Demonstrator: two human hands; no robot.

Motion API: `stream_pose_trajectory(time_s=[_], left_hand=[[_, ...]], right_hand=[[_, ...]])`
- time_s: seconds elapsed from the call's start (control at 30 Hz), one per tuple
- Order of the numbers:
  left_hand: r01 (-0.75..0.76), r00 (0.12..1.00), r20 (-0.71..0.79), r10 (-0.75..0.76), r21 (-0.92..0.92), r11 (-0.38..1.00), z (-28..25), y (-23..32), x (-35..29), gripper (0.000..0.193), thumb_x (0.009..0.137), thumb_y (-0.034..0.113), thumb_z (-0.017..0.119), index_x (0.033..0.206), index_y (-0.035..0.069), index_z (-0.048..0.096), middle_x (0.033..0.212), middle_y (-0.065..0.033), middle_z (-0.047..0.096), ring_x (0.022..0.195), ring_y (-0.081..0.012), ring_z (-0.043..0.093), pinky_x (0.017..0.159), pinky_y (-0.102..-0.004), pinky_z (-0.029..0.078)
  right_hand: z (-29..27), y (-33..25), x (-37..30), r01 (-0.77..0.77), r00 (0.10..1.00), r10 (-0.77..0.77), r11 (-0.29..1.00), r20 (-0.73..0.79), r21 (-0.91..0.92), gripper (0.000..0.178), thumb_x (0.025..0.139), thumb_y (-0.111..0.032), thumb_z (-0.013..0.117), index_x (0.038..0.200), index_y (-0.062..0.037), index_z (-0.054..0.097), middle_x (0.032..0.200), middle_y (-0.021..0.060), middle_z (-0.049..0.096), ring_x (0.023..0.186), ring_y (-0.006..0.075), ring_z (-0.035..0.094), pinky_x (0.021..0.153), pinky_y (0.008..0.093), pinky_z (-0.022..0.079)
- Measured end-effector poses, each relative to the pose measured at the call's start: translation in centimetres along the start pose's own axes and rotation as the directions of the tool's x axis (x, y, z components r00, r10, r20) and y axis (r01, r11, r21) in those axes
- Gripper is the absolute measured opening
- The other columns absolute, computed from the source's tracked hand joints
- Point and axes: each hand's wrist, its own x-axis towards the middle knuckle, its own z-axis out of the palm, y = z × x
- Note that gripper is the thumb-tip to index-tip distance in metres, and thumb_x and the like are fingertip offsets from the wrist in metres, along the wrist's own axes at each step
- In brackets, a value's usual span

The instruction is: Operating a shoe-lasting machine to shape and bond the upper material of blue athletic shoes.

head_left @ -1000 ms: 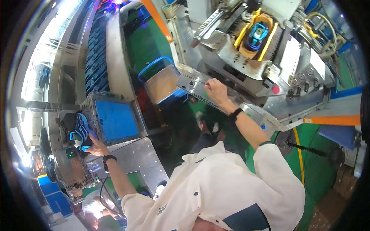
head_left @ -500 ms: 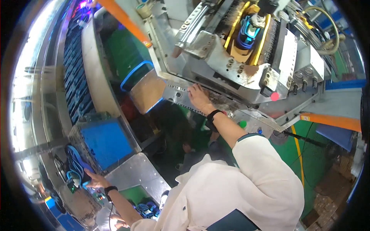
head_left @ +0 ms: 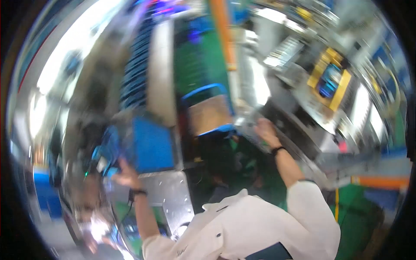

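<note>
Fingers (head_left: 123,164) of the left hand (head_left: 127,174) at a blue shoe (head_left: 111,145)

Since half a second ago the view has swung and smeared, with hands and machinery now farther right in it; the left hand stays by the shoe, the right by the machine. The left forearm rises from the lower edge, its hand meeting the shoe's near end; blur hides how firmly the fingers close. The right arm reaches forward, its hand (head_left: 266,131) over the metal plate (head_left: 247,124), finger curl impossible to tell. Beside the first shoe stands a blue-sided box (head_left: 154,145). Farther off, a second shoe (head_left: 329,82) sits between yellow bars (head_left: 341,90) in the machine (head_left: 320,130).
</note>
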Motion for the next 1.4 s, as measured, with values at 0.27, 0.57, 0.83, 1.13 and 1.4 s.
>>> stream_pose_trajectory(time_s=[0.27,0.57,0.83,1.13,1.4], left_hand=[[-0.340,0.928,-0.128,0.351,0.098,0.935,-0.2,5.8,-2.5,0.075,0.074,0.011,0.080,0.136,-0.001,0.040,0.120,-0.0150,0.056,0.109,-0.0248,0.055,0.096,-0.0366,0.043],[-0.482,0.876,0.152,0.458,0.250,0.840,-2.8,4.1,-1.7,0.097,0.069,0.019,0.083,0.145,-0.005,0.027,0.144,-0.0305,0.035,0.131,-0.0465,0.037,0.107,-0.0502,0.031],[-0.726,0.674,0.440,0.594,0.243,0.643,-3.4,3.9,-2.0,0.062,0.087,0.029,0.065,0.141,0.007,0.044,0.148,-0.0269,0.033,0.130,-0.0443,0.040,0.104,-0.0549,0.031],[-0.731,0.665,0.385,0.641,0.159,0.663,-4.1,3.5,-7.7,0.061,0.092,0.044,0.055,0.136,0.002,0.049,0.147,-0.0251,0.037,0.127,-0.0433,0.043,0.105,-0.0532,0.032],[-0.157,0.925,0.265,0.272,-0.384,0.910,-4.5,8.4,-13.3,0.066,0.097,0.029,0.057,0.146,-0.002,0.027,0.149,-0.0210,0.034,0.136,-0.0298,0.035,0.111,-0.0430,0.029]], right_hand=[[-1.9,-39.9,-0.4,0.496,0.814,-0.572,0.593,-0.101,0.634,0.034,0.082,-0.014,0.070,0.113,-0.0006,0.061,0.105,0.0137,0.067,0.092,0.0191,0.065,0.080,0.0328,0.054],[6.5,-63.4,-7.7,0.840,0.398,-0.870,0.473,0.291,0.265,0.079,0.068,-0.040,0.078,0.126,0.0040,0.047,0.104,0.0288,0.063,0.100,0.0438,0.062,0.086,0.0453,0.051],[6.9,-64.2,-5.6,0.852,0.489,-0.760,0.521,0.428,-0.047,0.070,0.058,-0.024,0.084,0.111,0.0049,0.049,0.090,0.0226,0.066,0.086,0.0392,0.066,0.072,0.0456,0.054],[8.2,-55.8,-9.8,0.936,0.331,-0.943,0.333,-0.034,-0.116,0.048,0.064,-0.009,0.067,0.105,0.0117,0.052,0.084,0.0226,0.065,0.074,0.0339,0.067,0.065,0.0411,0.052],[-0.2,-44.9,-15.3,0.754,0.644,-0.683,0.492,-0.344,0.435,0.055,0.067,-0.005,0.069,0.118,0.0003,0.050,0.097,0.0210,0.065,0.093,0.0368,0.064,0.081,0.0430,0.050]])
